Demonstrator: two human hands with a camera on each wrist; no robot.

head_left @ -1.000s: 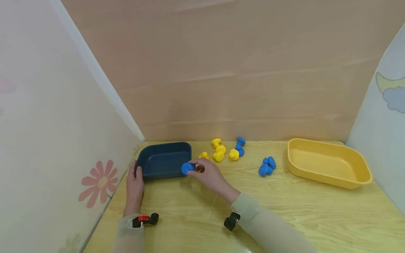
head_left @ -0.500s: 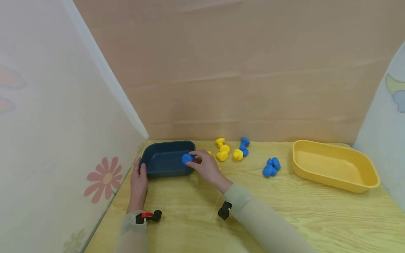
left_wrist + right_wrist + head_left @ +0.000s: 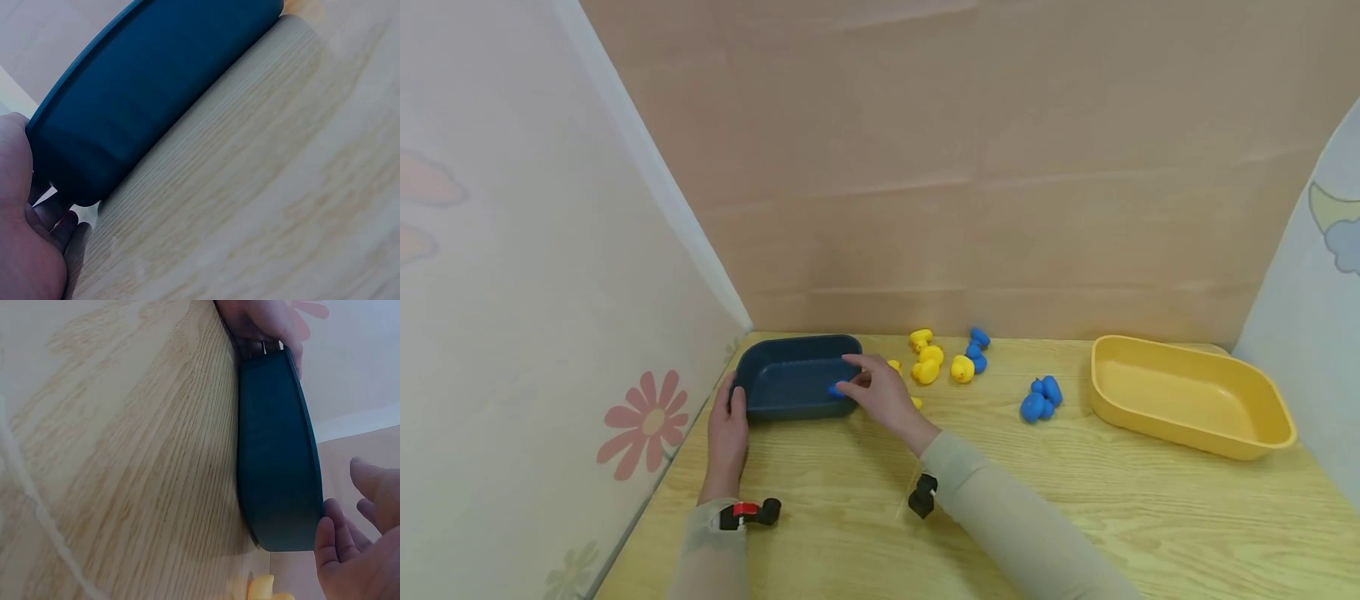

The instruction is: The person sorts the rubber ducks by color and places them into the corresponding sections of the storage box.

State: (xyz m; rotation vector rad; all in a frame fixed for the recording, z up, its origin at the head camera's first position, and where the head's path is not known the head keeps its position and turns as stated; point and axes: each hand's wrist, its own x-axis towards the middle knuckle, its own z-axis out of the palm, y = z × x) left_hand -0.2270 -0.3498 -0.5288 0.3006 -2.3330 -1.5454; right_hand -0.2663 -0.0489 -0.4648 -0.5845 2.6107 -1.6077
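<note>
My left hand (image 3: 727, 429) grips the left end of a dark blue bin (image 3: 805, 412), thumb at the rim and fingers along the outside; the left wrist view shows it at the bin's end (image 3: 15, 206). My right hand (image 3: 883, 396) is over the bin's right end, thumb and fingers spread apart. A blue rubber duck (image 3: 835, 390) shows inside the bin just beyond the thumb, mostly low against the wall. In the right wrist view the right fingers (image 3: 337, 531) are at the bin's rim, and the duck is hidden there.
Several yellow rubber ducks (image 3: 928, 365) lie right of the bin, with blue ducks (image 3: 976, 358) beside them. More blue ducks (image 3: 1036, 407) lie farther right, near a yellow bin (image 3: 1180, 437). Walls (image 3: 925, 250) border the wooden table at the back and sides.
My right hand has moved left over the dark blue bin and let go of the blue duck, which has dropped into it. The left hand keeps its hold on the bin.
</note>
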